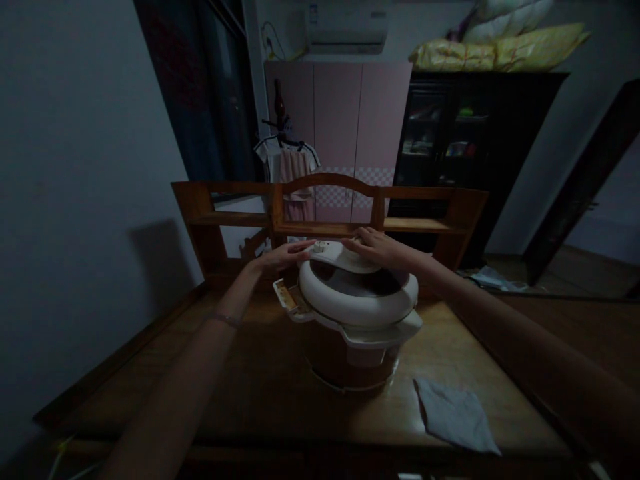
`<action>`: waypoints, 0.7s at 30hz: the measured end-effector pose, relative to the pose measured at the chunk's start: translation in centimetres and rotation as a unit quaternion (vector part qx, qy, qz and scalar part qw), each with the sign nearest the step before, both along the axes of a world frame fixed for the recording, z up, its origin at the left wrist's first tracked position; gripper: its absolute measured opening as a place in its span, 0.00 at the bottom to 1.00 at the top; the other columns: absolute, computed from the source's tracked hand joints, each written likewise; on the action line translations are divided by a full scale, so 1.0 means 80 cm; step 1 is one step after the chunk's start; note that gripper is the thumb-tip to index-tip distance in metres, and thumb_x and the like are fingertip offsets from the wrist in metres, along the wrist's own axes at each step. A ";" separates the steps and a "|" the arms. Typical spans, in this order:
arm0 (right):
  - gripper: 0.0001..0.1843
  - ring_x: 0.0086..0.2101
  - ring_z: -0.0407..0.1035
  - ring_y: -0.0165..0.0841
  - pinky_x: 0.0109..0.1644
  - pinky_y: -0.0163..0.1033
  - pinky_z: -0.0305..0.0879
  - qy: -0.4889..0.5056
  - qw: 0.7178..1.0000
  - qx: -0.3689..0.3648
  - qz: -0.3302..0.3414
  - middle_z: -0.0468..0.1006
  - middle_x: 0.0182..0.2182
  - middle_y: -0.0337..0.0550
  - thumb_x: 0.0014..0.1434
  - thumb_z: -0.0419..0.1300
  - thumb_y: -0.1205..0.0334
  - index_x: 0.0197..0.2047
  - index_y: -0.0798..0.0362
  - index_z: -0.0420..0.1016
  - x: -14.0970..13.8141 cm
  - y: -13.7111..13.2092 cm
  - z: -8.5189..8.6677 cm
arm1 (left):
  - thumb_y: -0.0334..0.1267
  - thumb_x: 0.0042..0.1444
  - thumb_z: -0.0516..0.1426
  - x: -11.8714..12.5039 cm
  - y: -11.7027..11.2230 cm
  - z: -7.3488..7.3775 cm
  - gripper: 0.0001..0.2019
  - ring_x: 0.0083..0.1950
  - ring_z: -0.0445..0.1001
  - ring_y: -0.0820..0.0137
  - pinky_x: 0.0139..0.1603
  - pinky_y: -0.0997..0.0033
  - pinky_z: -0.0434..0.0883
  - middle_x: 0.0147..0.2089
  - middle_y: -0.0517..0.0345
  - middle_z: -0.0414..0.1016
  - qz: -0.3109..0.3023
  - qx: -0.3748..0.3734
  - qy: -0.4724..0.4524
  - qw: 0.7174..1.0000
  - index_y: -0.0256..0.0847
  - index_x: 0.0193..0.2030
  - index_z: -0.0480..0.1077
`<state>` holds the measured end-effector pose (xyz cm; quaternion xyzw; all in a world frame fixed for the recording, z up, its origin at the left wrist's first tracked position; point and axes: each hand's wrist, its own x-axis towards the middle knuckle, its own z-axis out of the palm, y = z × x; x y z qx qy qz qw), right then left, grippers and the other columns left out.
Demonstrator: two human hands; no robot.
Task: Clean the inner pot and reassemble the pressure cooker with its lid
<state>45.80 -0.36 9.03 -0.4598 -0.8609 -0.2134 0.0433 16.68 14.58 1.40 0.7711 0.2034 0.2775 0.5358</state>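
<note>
A white-lidded electric pressure cooker [360, 313] with a brown body stands on a wooden desk, its lid in place. My right hand [373, 247] lies over the top of the lid handle [343, 257], fingers curled around it. At the far left end of that handle, my left hand [287, 255] reaches in with its fingers stretched out, close to a small white valve knob [320, 245]. Whether the left fingertips touch the lid is hard to tell in the dim light. A grey folded cloth [456, 412] lies on the desk, right of the cooker's base.
The wooden desk [240, 373] has a low shelf back [327, 180] behind the cooker. A pale wall [85, 200] runs along its left side. Beyond stand a clothes rack [280, 127] with garments, a pink wardrobe [337, 120] and a dark cabinet [475, 147].
</note>
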 end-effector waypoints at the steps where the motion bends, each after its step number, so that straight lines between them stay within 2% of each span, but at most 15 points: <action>1: 0.25 0.53 0.65 0.44 0.57 0.48 0.60 0.020 1.000 0.000 -0.002 0.69 0.57 0.55 0.74 0.39 0.59 0.70 0.48 0.59 0.001 0.004 -0.004 | 0.49 0.56 0.64 0.001 -0.002 -0.001 0.37 0.68 0.67 0.55 0.67 0.55 0.65 0.71 0.45 0.64 -0.001 -0.007 -0.004 1.000 0.43 0.71 0.60; 5: 0.24 0.54 0.66 0.44 0.56 0.46 0.62 0.069 0.997 -0.004 -0.027 0.70 0.58 0.52 0.74 0.41 0.52 0.69 0.46 0.61 -0.006 0.003 -0.010 | 0.48 0.56 0.64 0.003 -0.008 -0.005 0.39 0.67 0.68 0.55 0.66 0.55 0.66 0.68 0.43 0.67 0.005 -0.030 -0.015 0.999 0.43 0.72 0.58; 7: 0.26 0.54 0.67 0.46 0.55 0.47 0.62 0.092 0.993 0.008 -0.077 0.70 0.58 0.53 0.74 0.40 0.47 0.67 0.45 0.62 -0.016 -0.008 -0.007 | 0.48 0.55 0.64 0.003 -0.010 -0.006 0.39 0.67 0.69 0.55 0.66 0.54 0.66 0.68 0.43 0.68 0.012 -0.037 -0.020 0.999 0.44 0.72 0.57; 10: 0.36 0.48 0.72 0.50 0.48 0.49 0.65 0.154 0.969 0.054 -0.183 0.76 0.50 0.59 0.71 0.36 0.36 0.61 0.53 0.67 -0.037 -0.029 -0.005 | 0.47 0.56 0.64 0.001 -0.015 -0.003 0.38 0.66 0.69 0.55 0.66 0.55 0.67 0.68 0.43 0.67 0.022 -0.046 -0.020 0.998 0.45 0.71 0.59; 14: 0.41 0.43 0.75 0.52 0.43 0.48 0.66 0.178 0.956 0.053 -0.226 0.80 0.42 0.58 0.63 0.43 0.26 0.54 0.55 0.70 -0.062 -0.046 -0.010 | 0.47 0.56 0.64 -0.002 -0.024 0.003 0.36 0.65 0.71 0.55 0.65 0.56 0.68 0.69 0.45 0.66 0.044 -0.032 -0.008 0.999 0.46 0.70 0.61; 17: 0.39 0.43 0.76 0.52 0.42 0.47 0.66 0.181 0.950 0.061 -0.248 0.80 0.43 0.60 0.62 0.49 0.28 0.56 0.57 0.67 -0.068 -0.046 -0.014 | 0.46 0.57 0.64 -0.001 -0.027 0.002 0.36 0.65 0.70 0.56 0.65 0.57 0.68 0.69 0.44 0.66 0.055 -0.030 -0.013 0.998 0.44 0.70 0.61; 21: 0.29 0.43 0.76 0.49 0.44 0.45 0.65 0.163 0.958 0.057 -0.227 0.81 0.44 0.57 0.67 0.51 0.38 0.56 0.55 0.66 -0.058 -0.039 -0.018 | 0.46 0.57 0.64 0.001 -0.028 -0.004 0.36 0.66 0.69 0.56 0.66 0.58 0.67 0.69 0.45 0.66 0.056 -0.055 -0.028 0.997 0.45 0.71 0.59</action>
